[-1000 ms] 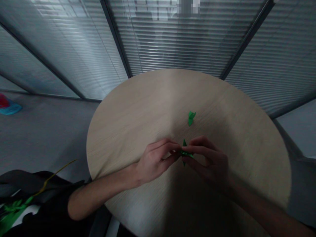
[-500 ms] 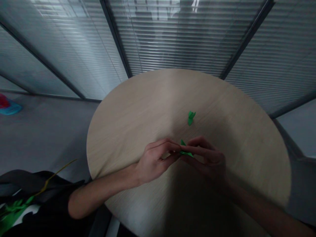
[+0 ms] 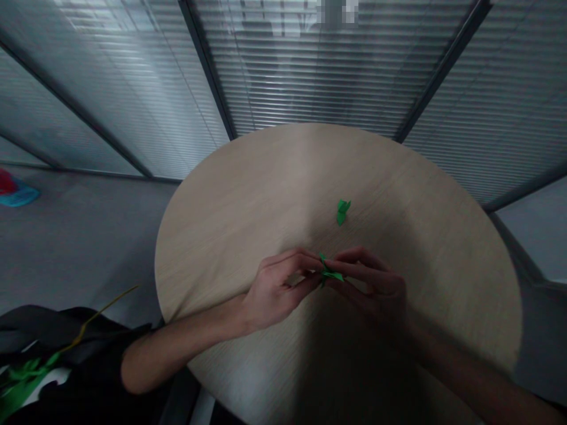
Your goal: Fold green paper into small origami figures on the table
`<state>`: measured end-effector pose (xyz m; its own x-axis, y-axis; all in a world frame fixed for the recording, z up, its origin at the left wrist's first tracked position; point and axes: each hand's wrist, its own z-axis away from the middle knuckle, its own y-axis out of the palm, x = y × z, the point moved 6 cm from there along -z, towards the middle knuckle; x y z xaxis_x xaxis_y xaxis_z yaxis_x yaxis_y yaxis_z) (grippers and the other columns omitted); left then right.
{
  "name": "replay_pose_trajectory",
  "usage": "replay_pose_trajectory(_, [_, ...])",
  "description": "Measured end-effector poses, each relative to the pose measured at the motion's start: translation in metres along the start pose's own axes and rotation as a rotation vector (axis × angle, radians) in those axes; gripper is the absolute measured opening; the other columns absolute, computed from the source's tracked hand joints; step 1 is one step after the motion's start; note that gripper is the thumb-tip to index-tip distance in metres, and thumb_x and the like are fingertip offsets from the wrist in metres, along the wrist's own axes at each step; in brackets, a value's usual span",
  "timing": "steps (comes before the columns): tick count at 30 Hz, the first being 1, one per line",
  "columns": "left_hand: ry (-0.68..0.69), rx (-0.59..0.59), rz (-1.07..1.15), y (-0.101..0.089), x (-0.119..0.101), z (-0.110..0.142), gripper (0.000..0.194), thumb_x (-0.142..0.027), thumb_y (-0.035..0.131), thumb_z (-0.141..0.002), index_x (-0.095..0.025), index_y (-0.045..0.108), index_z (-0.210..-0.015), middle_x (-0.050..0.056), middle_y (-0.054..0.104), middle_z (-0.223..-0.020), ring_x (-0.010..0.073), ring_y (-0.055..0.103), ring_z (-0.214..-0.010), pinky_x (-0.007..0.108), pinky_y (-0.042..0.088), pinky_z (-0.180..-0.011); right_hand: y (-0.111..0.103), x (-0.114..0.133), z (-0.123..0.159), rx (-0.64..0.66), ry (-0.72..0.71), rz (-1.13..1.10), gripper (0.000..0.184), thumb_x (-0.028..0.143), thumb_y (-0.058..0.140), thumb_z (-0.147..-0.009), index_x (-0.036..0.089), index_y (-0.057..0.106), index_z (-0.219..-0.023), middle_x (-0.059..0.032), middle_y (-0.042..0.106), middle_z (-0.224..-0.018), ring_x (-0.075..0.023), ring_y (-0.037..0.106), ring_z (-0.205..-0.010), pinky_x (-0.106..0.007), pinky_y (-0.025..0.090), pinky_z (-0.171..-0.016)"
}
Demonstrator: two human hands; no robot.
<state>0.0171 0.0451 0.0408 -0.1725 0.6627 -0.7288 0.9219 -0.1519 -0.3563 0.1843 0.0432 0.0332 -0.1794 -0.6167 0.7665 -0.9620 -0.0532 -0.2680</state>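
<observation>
Both of my hands meet over the round pale wood table (image 3: 230, 224), just below its middle. Between their fingertips is a small folded piece of green paper (image 3: 330, 273), with points sticking out on both sides. My left hand (image 3: 283, 289) pinches it from the left, and my right hand (image 3: 372, 283) pinches it from the right. The fingers hide most of the paper. A second small folded green paper piece (image 3: 342, 211) lies on the tabletop a little beyond my hands, touching neither.
Glass partitions with slatted blinds (image 3: 328, 65) stand beyond the table. A dark garment or bag (image 3: 53, 330) with a green pattern and a yellow cord lies at lower left. A blue and red object (image 3: 18, 195) sits on the grey floor at far left.
The green paper between my fingers has turned and looks more compact, and its lower point no longer sticks down. My hands have drawn slightly closer together. The piece on the table has not moved.
</observation>
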Motion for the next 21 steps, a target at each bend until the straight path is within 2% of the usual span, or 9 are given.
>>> replay_pose_trajectory(9, [0.102, 0.002, -0.047, -0.001, -0.005, 0.0, 0.011, -0.009, 0.068, -0.091, -0.017, 0.067, -0.1, 0.007, 0.076, -0.093, 0.0162, 0.075, -0.084, 0.025, 0.062, -0.072, -0.003, 0.012, 0.0, -0.034, -0.126, 0.13, 0.045, 0.009, 0.074, -0.085, 0.036, 0.076, -0.12, -0.0021, 0.073, -0.088, -0.0152, 0.069, -0.074, -0.028, 0.059, -0.062])
replay_pose_trajectory(16, [0.116, 0.036, -0.068, 0.0, -0.005, 0.0, 0.01, -0.011, 0.066, -0.093, -0.017, 0.066, -0.101, 0.006, 0.075, -0.095, 0.0155, 0.074, -0.087, 0.025, 0.062, -0.075, -0.001, 0.008, 0.001, -0.016, -0.08, 0.092, 0.039, 0.011, 0.073, -0.086, 0.035, 0.077, -0.116, -0.002, 0.076, -0.088, -0.0168, 0.072, -0.077, -0.03, 0.061, -0.065])
replay_pose_trajectory(21, [0.09, 0.034, -0.061, 0.0, -0.002, 0.001, 0.009, -0.011, 0.066, -0.093, -0.017, 0.067, -0.101, 0.006, 0.075, -0.093, 0.0161, 0.074, -0.085, 0.026, 0.062, -0.073, -0.001, 0.007, 0.0, -0.023, -0.099, 0.113, 0.038, 0.011, 0.074, -0.085, 0.035, 0.078, -0.115, -0.0011, 0.076, -0.083, -0.0182, 0.072, -0.079, -0.031, 0.06, -0.067])
